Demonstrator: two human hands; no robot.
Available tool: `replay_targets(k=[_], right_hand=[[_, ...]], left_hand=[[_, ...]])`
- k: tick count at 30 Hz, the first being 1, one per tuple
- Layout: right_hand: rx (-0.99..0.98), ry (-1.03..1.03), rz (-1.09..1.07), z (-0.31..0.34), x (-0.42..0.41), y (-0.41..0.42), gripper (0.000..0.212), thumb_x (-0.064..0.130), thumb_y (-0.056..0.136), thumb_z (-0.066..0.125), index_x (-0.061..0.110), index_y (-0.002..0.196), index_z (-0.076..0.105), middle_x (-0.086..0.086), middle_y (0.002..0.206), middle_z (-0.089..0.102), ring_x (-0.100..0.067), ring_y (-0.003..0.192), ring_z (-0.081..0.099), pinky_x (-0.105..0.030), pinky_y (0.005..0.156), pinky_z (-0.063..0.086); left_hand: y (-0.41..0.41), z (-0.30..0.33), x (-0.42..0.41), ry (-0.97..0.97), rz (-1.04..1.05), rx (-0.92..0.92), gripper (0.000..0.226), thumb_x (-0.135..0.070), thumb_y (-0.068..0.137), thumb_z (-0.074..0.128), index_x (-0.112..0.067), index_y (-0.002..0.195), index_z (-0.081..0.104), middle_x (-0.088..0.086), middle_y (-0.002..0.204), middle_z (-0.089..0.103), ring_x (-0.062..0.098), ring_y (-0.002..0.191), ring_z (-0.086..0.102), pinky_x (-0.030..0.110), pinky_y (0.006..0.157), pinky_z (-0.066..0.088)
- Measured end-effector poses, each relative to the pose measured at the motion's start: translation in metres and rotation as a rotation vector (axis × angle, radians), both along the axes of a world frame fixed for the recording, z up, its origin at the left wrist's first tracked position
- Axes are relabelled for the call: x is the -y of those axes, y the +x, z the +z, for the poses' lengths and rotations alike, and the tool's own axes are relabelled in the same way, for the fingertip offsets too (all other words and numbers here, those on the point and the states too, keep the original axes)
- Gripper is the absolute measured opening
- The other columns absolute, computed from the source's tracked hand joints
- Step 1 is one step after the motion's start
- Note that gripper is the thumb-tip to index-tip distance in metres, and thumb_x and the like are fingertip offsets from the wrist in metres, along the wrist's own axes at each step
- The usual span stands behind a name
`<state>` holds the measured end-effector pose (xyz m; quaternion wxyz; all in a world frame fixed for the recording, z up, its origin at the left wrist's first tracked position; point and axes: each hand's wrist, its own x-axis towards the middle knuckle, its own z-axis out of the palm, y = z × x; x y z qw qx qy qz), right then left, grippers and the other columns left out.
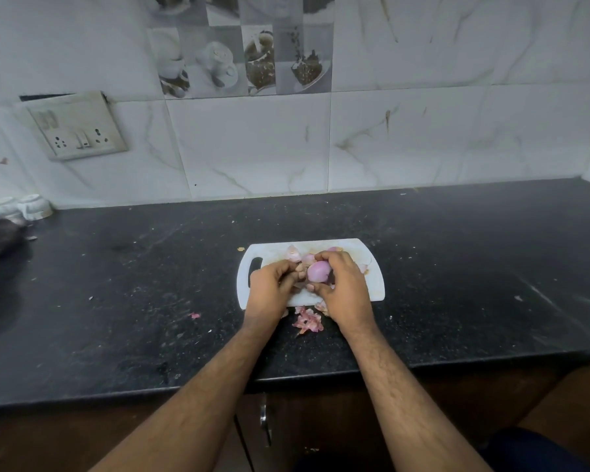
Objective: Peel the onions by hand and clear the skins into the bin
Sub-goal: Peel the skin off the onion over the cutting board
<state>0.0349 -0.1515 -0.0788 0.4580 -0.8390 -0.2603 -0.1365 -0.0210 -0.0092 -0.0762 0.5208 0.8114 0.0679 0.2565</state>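
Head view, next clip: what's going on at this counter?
A person is peeling a small pink onion by hand over a white cutting board on a dark counter. The right hand grips the onion while the left hand picks at its skin. Another onion sits at the board's far edge. Loose skins lie on the counter just off the board's near edge. No bin is in view.

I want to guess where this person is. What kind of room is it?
Most likely a home kitchen. A dark stone counter runs along a tiled wall, a white chopping board lies on it, and the right hand holds an onion while the left hand peels it.
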Motion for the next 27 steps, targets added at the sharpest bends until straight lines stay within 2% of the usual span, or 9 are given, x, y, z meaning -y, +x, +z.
replay_targets(k=[1,5,9,12,16,18,22,25,27], right_hand=[[-0.014,0.01,0.01,0.001,0.001,-0.001,0.053,0.011,0.077,0.085,0.025,0.121,0.06,0.015,0.122,0.057,-0.008,0.107,0.058,-0.033,0.095,0.053],[-0.033,0.002,0.089,0.005,0.002,-0.006,0.052,0.002,0.08,0.078,0.024,0.124,0.062,0.016,0.126,0.057,-0.002,0.109,0.056,-0.022,0.098,0.049],[-0.083,0.054,0.174,0.006,0.003,-0.006,0.051,0.004,0.08,0.08,0.026,0.122,0.061,0.018,0.124,0.058,0.001,0.111,0.058,-0.02,0.098,0.05],[-0.069,0.01,0.235,0.006,0.0,-0.006,0.057,0.0,0.078,0.08,0.026,0.125,0.061,0.016,0.128,0.06,-0.001,0.118,0.056,-0.019,0.104,0.045],[-0.126,0.021,0.299,0.007,-0.002,-0.009,0.062,-0.005,0.077,0.079,0.026,0.128,0.062,0.019,0.125,0.061,0.012,0.114,0.055,-0.006,0.097,0.042],[-0.126,0.037,0.282,0.008,-0.003,-0.008,0.06,-0.002,0.078,0.08,0.025,0.128,0.062,0.017,0.127,0.061,0.009,0.115,0.055,-0.011,0.1,0.045],[-0.068,0.203,0.19,0.01,0.0,-0.007,0.051,0.006,0.077,0.085,0.022,0.119,0.061,0.014,0.121,0.059,0.0,0.114,0.058,-0.016,0.097,0.049],[-0.089,0.37,0.086,0.008,0.005,-0.003,0.052,0.006,0.076,0.085,0.028,0.114,0.055,0.012,0.118,0.058,-0.009,0.111,0.063,-0.026,0.091,0.057],[-0.121,0.406,0.059,0.006,0.006,-0.001,0.052,0.005,0.077,0.083,0.027,0.114,0.053,0.007,0.12,0.058,-0.011,0.11,0.064,-0.032,0.088,0.059]], left_hand=[[-0.001,0.003,0.002,-0.028,-0.025,-0.002,0.008,-0.011,0.092,0.074,-0.017,0.097,0.075,-0.004,0.086,0.077,0.01,0.079,0.072,0.025,0.073,0.058],[0.003,0.001,-0.001,0.02,-0.063,-0.036,0.044,-0.033,0.084,0.083,-0.026,0.122,0.064,-0.008,0.106,0.072,0.001,0.098,0.068,0.016,0.083,0.054],[0.004,-0.001,-0.004,-0.12,-0.049,-0.038,0.01,-0.029,0.091,0.076,-0.026,0.1,0.078,0.0,0.098,0.077,0.013,0.091,0.073,0.031,0.085,0.057],[0.007,-0.004,-0.01,-0.247,0.017,-0.043,0.013,-0.019,0.095,0.072,-0.009,0.092,0.079,0.005,0.082,0.078,0.017,0.075,0.073,0.032,0.073,0.058],[0.011,-0.005,-0.011,-0.12,0.177,-0.103,0.02,-0.02,0.1,0.065,-0.012,0.082,0.073,-0.001,0.07,0.071,0.01,0.063,0.063,0.017,0.06,0.05],[0.01,-0.003,-0.01,-0.097,0.193,-0.103,0.02,-0.02,0.1,0.063,-0.015,0.083,0.071,-0.004,0.066,0.068,0.005,0.056,0.056,0.014,0.054,0.045],[0.013,-0.005,-0.011,-0.049,0.185,-0.117,0.018,-0.015,0.1,0.062,-0.019,0.084,0.069,-0.002,0.068,0.068,0.01,0.061,0.059,0.026,0.064,0.053],[0.012,-0.004,-0.008,0.065,0.185,-0.129,0.009,-0.013,0.099,0.063,-0.017,0.097,0.071,-0.004,0.087,0.069,0.011,0.078,0.062,0.019,0.072,0.049],[0.009,-0.002,-0.007,0.127,0.145,-0.076,0.023,-0.005,0.096,0.063,-0.016,0.113,0.071,-0.005,0.107,0.067,0.008,0.096,0.062,0.012,0.083,0.046]])
